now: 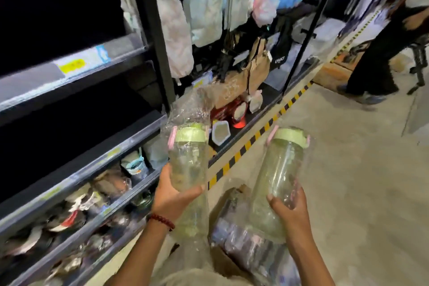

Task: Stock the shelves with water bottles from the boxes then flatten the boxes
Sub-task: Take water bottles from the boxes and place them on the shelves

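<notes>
My left hand (173, 195) grips a clear water bottle (188, 160) with a pale green lid and pink strap, still in a loose clear plastic bag. My right hand (291, 210) grips a second bottle (279, 174) of the same kind, tilted with its lid up and to the right. Both are held above an open cardboard box (228, 260) on the floor, which holds more wrapped bottles (250, 246). To my left stand dark shelves (76, 144); the middle shelf looks dark and bare.
The lowest shelves (69, 223) hold wrapped goods. Further along hang bags and cloth items (209, 11), with mirrors and small goods below. A yellow-black striped strip (255, 139) edges the concrete floor. A person in dark trousers (380, 58) stands at the far right.
</notes>
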The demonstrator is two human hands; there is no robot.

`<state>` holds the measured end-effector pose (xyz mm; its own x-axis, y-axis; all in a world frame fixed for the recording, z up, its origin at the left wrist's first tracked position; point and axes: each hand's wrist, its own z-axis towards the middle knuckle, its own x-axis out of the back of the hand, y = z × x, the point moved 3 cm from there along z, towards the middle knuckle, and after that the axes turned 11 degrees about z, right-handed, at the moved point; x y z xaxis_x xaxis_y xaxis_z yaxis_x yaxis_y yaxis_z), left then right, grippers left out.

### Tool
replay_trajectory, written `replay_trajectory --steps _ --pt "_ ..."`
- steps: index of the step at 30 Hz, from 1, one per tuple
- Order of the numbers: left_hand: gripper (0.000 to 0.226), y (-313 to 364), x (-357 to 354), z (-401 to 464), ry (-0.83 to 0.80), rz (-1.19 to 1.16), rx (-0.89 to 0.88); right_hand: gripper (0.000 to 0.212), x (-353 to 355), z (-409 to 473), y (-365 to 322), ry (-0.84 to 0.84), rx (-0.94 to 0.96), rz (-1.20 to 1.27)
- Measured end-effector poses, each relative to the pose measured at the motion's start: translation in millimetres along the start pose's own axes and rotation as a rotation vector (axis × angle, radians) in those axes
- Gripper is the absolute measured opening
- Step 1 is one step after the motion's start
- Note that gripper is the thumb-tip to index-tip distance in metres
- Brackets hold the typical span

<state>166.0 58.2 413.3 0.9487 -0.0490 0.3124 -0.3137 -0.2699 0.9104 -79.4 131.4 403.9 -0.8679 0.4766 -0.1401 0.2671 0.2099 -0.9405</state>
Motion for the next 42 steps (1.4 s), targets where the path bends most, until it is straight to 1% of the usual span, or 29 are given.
replay_trajectory --steps 2,4,5,8,12,15,18,20,23,24,26,27,28,29,30,31,32,33,35,36,38,39,41,42 --pt "0.096 -19 11 -25 0.069 -0.017 0.040 0.108 -5 -7 9 -0.112 -0.030 -0.030" --pt "0.098 -35 24 -56 0.164 -0.035 0.076 0.107 -18 -14 19 -0.225 -0.052 -0.047" --pt "0.098 -43 32 -72 0.210 -0.039 0.096 0.106 -27 -19 24 -0.286 -0.070 -0.045" --pt "0.089 -75 59 -122 0.371 -0.031 0.210 0.114 -59 -40 41 -0.491 -0.155 -0.056" --pt "0.078 -115 99 -186 0.622 -0.078 0.341 0.103 -109 -80 55 -0.751 -0.152 -0.156" --pt "0.070 -139 129 -228 0.783 -0.130 0.374 0.094 -147 -116 69 -0.903 -0.143 -0.193" --pt "0.067 -160 166 -264 0.910 -0.155 0.409 0.084 -187 -157 85 -1.027 -0.152 -0.219" --pt "0.069 -176 193 -291 0.959 -0.187 0.434 0.080 -213 -188 100 -1.078 -0.176 -0.225" --pt "0.083 -203 238 -337 0.995 -0.216 0.466 0.070 -255 -241 132 -1.127 -0.217 -0.254" --pt "0.084 -212 252 -354 1.008 -0.229 0.472 0.075 -269 -264 143 -1.160 -0.224 -0.259" --pt "0.081 -229 281 -387 1.046 -0.223 0.472 0.096 -294 -313 165 -1.234 -0.238 -0.242" --pt "0.081 -239 294 -402 1.069 -0.194 0.491 0.105 -307 -339 172 -1.280 -0.250 -0.225" --pt "0.087 -248 307 -417 1.096 -0.148 0.520 0.109 -318 -363 181 -1.324 -0.249 -0.213" --pt "0.094 -257 319 -432 1.120 -0.102 0.543 0.102 -327 -385 189 -1.351 -0.238 -0.208" --pt "0.098 -265 329 -446 1.135 -0.062 0.574 0.092 -334 -405 196 -1.376 -0.218 -0.223" --pt "0.098 -275 338 -458 1.157 -0.033 0.580 0.086 -340 -422 202 -1.399 -0.197 -0.235" --pt "0.095 -282 346 -466 1.161 -0.043 0.598 0.086 -344 -436 208 -1.425 -0.172 -0.257" --pt "0.090 -289 353 -472 1.166 -0.063 0.605 0.089 -348 -445 214 -1.433 -0.153 -0.277" --pt "0.075 -299 368 -477 1.171 -0.118 0.645 0.092 -360 -453 221 -1.397 -0.181 -0.283" --pt "0.075 -303 376 -476 1.171 -0.124 0.655 0.092 -367 -455 223 -1.388 -0.204 -0.286" --pt "0.085 -309 395 -469 1.169 -0.112 0.640 0.093 -382 -455 221 -1.381 -0.222 -0.309" --pt "0.085 -312 404 -463 1.168 -0.107 0.636 0.097 -390 -455 217 -1.371 -0.250 -0.323" --pt "0.074 -310 421 -449 1.195 -0.143 0.619 0.117 -409 -454 212 -1.335 -0.297 -0.333" --pt "0.073 -309 430 -442 1.212 -0.160 0.607 0.124 -420 -451 213 -1.321 -0.293 -0.338"
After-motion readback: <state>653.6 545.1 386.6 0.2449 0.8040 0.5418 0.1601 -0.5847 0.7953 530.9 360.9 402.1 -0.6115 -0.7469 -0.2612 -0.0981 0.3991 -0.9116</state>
